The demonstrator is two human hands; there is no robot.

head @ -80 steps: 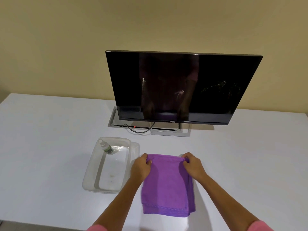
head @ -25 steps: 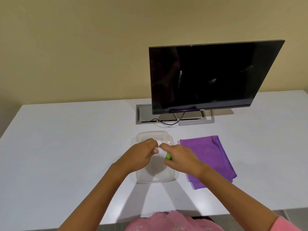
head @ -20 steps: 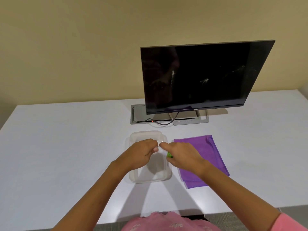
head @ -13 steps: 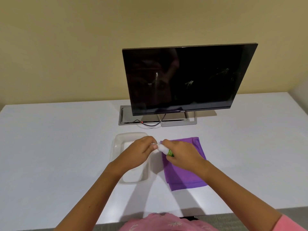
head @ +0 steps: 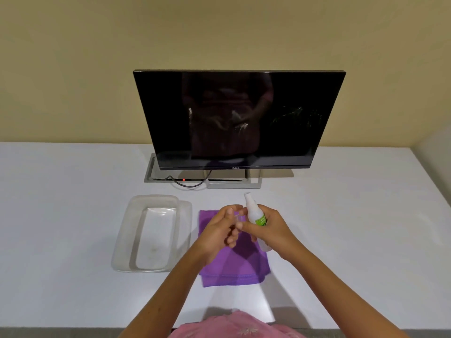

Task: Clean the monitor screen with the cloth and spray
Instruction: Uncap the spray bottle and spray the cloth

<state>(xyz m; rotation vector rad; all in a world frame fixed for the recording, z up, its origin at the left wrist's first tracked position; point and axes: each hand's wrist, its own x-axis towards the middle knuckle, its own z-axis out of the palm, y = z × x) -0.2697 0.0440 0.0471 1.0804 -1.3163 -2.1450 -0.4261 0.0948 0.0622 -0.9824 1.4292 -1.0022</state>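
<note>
I have the spray bottle in my right hand, fingers wrapped round its body, nozzle bare and tilted up and away from me toward the monitor. My left hand sits right against it, fingers curled; something small and clear shows at its fingertips, which I take for the bottle's cap, pinched there, though it is too faint to be sure. Both hands hover over the far end of the cloth, which lies folded flat on the table near its front edge, about midway along. A clear tub sits just left of the cloth. The monitor stands at the back edge, screen dark, with smears at its centre and toward the right.

My guess is the next step is wetting something, and that is where it could go wrong. The nozzle points at the screen from low down, so a squeeze now could throw droplets at the lower bezel, where liquid may run into the seam; spraying the cloth seems safer. If the cap is indeed in my left hand, it could slip and roll across the table, or get in the way when I pick up the cloth. Pressing hard while wiping could rock the monitor back on its stand.
</note>
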